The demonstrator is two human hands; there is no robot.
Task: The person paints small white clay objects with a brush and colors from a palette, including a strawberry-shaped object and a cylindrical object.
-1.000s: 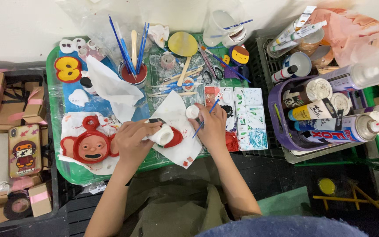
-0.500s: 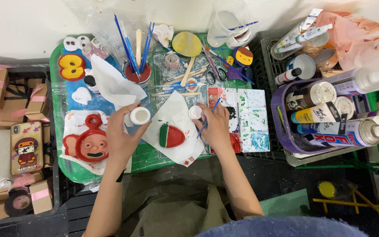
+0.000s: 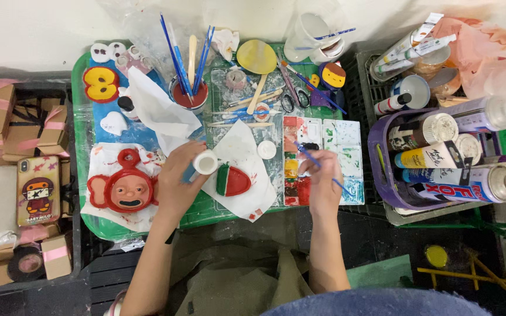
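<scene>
Green tray, left hand gripping white bottle, right hand pinching blue paintbrush

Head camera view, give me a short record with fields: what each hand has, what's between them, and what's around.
left hand: the left hand grips a small white paint bottle, uncapped
right hand: the right hand holds a blue paintbrush over the paint palette
between the hands: a red and green watermelon-slice piece on white paper, with a white cap lying nearby
left side: a red round-faced figure on the green tray
back: a cup of brushes
right side: a purple basket of paint bottles
</scene>
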